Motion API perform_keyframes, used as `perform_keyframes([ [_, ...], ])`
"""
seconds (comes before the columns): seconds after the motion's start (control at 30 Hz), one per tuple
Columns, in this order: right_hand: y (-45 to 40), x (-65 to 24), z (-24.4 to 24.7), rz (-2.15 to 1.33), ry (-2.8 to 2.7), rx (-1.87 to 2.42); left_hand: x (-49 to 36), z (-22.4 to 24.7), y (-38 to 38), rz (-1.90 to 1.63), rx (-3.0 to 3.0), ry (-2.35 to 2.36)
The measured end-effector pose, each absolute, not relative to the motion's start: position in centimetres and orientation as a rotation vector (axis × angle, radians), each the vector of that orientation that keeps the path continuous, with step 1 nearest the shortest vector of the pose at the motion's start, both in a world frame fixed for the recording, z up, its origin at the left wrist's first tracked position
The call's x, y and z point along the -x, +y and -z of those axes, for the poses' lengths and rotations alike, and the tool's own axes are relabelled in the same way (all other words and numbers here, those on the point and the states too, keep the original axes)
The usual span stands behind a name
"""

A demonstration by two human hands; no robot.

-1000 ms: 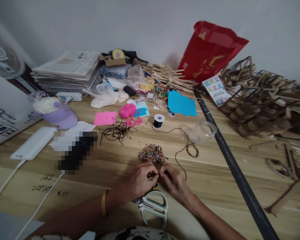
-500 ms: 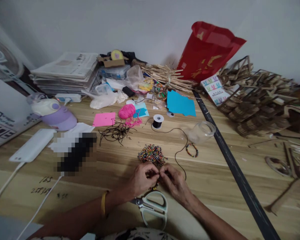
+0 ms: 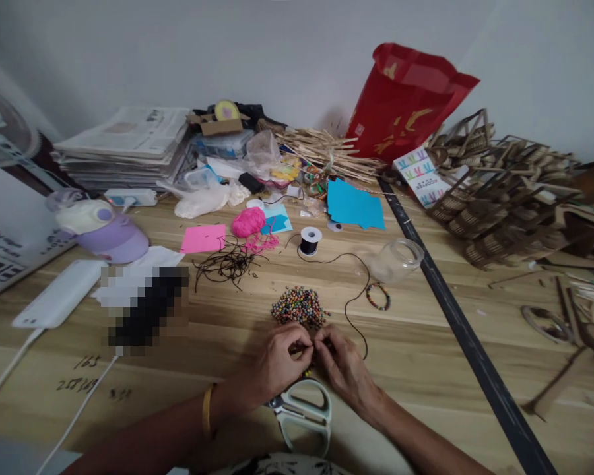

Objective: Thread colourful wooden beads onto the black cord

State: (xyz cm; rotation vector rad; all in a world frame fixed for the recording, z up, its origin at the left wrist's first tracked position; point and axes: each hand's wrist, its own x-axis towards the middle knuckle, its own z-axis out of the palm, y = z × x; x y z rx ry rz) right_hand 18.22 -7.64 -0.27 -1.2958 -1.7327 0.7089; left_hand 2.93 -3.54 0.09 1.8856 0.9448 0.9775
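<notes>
My left hand [image 3: 282,356] and my right hand [image 3: 349,369] meet at the fingertips, each closed in a pinch. They appear to hold the thin cord of a short beaded strand [image 3: 305,374], whose colourful beads partly show below my left fingers. The exact bit between the fingertips is too small to make out. Just beyond the hands lies a pile of small multicoloured beads [image 3: 299,305]. Scissors with pale green handles [image 3: 304,415] lie below the hands, their blades partly hidden by my left wrist. A finished-looking beaded bracelet [image 3: 378,297] rests to the right.
A spool of black cord [image 3: 309,243] stands behind the beads, its loose cord [image 3: 369,274] curving toward my right hand. Nearby are a glass jar [image 3: 400,260], cut black cords [image 3: 222,267] and pink yarn [image 3: 248,222]. Small woven baskets [image 3: 495,224] crowd the right.
The view has shifted slightly. Both hands stay pinched together at nearly the same place, and less of the beaded strand shows beneath my left hand.
</notes>
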Motion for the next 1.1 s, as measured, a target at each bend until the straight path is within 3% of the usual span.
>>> perform_keyframes([
  [0.67,-7.1,-19.5,0.5,-1.356,-1.503,1.358,-2.5,-0.1,-3.4,-0.871,-2.334,0.838],
  [1.1,-6.8,-19.9,0.9,-1.478,-1.416,1.280,-2.4,0.6,-3.1,-0.850,-2.269,0.835],
])
